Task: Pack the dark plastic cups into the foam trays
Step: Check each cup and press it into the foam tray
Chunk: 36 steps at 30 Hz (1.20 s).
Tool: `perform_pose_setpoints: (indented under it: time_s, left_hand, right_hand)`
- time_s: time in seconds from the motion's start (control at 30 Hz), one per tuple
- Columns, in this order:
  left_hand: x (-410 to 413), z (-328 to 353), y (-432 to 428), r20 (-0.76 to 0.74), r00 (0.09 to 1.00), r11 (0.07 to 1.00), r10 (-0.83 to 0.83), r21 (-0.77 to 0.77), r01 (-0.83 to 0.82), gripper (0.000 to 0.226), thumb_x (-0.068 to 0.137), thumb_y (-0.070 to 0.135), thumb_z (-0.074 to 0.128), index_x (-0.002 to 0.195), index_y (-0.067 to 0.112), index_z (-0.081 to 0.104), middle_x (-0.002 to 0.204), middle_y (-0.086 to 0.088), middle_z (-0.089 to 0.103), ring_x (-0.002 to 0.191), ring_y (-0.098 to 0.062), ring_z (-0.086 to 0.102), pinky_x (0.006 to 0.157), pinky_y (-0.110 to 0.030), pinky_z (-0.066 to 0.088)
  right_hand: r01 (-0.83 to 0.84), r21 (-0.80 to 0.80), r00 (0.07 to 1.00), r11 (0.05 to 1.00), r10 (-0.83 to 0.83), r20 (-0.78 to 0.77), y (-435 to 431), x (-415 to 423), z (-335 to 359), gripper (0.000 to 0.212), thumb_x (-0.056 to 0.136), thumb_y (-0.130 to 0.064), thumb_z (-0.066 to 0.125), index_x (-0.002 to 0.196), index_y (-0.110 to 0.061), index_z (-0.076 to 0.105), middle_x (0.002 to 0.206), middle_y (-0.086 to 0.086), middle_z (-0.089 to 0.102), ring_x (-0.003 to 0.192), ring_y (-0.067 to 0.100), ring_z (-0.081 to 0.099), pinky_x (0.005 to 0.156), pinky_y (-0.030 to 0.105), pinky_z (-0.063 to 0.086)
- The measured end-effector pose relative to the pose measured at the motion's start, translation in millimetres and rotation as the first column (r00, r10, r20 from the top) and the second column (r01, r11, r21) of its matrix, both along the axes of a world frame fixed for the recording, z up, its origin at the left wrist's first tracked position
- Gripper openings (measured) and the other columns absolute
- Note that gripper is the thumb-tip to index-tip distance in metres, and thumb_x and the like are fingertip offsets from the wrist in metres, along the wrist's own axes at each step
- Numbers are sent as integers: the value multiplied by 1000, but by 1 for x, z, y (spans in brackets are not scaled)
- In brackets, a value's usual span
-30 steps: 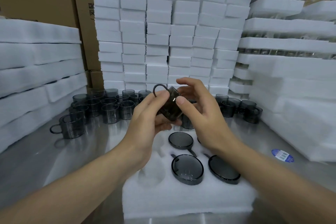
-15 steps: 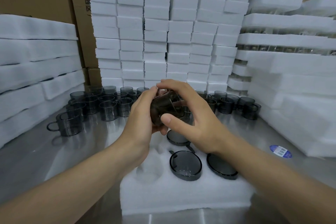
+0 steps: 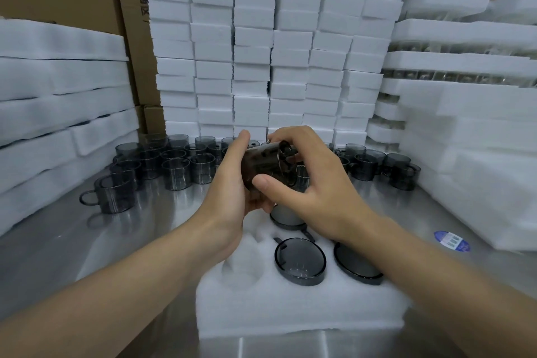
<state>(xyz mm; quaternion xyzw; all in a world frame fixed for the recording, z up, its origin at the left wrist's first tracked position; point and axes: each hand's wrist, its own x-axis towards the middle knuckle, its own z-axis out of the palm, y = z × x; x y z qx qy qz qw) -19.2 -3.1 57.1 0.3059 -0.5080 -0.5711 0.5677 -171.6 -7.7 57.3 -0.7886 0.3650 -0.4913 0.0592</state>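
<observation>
"Where's the smoky plastic cup point(image 3: 265, 166)?"

"Over the foam tray's point(image 3: 290, 311) far end, lying sideways. The left grip point(image 3: 232, 183) and right grip point(image 3: 315, 192) both curl round it — probably turning it mouth-down like the seated cups point(image 3: 300, 261)."

"Then?"

"The tray's empty pocket point(image 3: 245, 266) — I'd guess."

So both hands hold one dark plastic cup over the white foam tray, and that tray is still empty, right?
Not empty: the head view shows at least three dark cups already seated in the white foam tray. The left hand and right hand do hold one dark plastic cup over it.
</observation>
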Motion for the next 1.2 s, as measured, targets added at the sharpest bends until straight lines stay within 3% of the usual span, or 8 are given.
perform_pose_setpoints:
  time_s: [0.17, 0.33, 0.6, 0.73, 0.83, 0.93, 1.13, 1.2]
  left_hand:
    - [-1, 1, 2, 0, 1000, 999, 30, 22, -30, 68, 110, 58, 35, 73, 30, 84, 77, -1, 77, 66, -13, 72, 53, -26, 54]
    - [-1, 0, 1, -81, 989, 992, 124, -5, -125, 66, 112, 57, 34, 85, 29, 87, 98, -7, 83, 91, -17, 80, 89, -41, 59]
    - [5, -3, -9, -183, 978, 995, 96, 45, -89, 60, 108, 48, 44, 70, 24, 84, 85, -4, 81, 80, -14, 80, 61, -22, 59]
    - [5, -5, -14, -184, 981, 997, 54, 62, -43, 53, 104, 39, 49, 68, 21, 83, 80, -3, 79, 74, -16, 79, 58, -24, 59]
    - [8, -6, -19, -199, 978, 994, 66, 93, -49, 51, 101, 38, 49, 66, 20, 80, 79, -5, 77, 70, -19, 77, 56, -25, 58]
    - [11, -6, -20, -203, 975, 993, 87, 98, -68, 50, 100, 42, 50, 65, 21, 80, 80, -5, 77, 71, -20, 75, 57, -25, 57]
    - [13, -1, -25, -77, 981, 984, 179, 12, -178, 49, 106, 33, 48, 66, 25, 75, 78, -1, 74, 73, -17, 72, 67, -30, 58]
    - [14, 0, -24, -16, 988, 988, 152, 12, -152, 43, 109, 39, 48, 83, 19, 75, 91, -10, 78, 87, -26, 74, 78, -37, 61]
  right_hand:
    - [-22, -8, 997, 1000, 21, -73, 1, -3, 3, 54, 88, -50, 75, 130, -22, 58, 120, -7, 60, 112, 15, 61, 96, 35, 50]
    - [-1, -1, 990, 1000, 1, -140, 3, -1, 10, 54, 86, -41, 84, 131, -28, 57, 126, -12, 57, 117, 13, 59, 96, 36, 52]
    - [198, 8, 968, 980, -194, -158, 10, 22, 6, 50, 78, -70, 69, 117, -44, 54, 110, -19, 56, 104, 3, 59, 82, 34, 55]
    - [90, 77, 990, 993, -81, -115, 8, 18, 5, 57, 78, -63, 70, 128, -39, 60, 120, -17, 57, 115, 4, 58, 86, 15, 46]
    - [-57, 201, 997, 978, 65, -36, 6, 14, 4, 57, 81, -48, 86, 133, -37, 63, 124, -12, 60, 111, 12, 63, 82, 23, 54]
    - [-104, 190, 993, 976, 114, -43, 4, 10, 3, 60, 83, -31, 92, 136, -35, 65, 122, -11, 60, 100, 15, 66, 76, 27, 58]
    - [108, 52, 994, 993, -106, -40, 2, 9, 3, 53, 74, -73, 79, 109, -33, 76, 93, -12, 63, 83, 13, 63, 73, 13, 44]
    - [170, 41, 985, 985, -169, -28, 0, 10, 3, 57, 71, -80, 71, 102, -33, 76, 82, -10, 60, 80, 13, 60, 69, 14, 42]
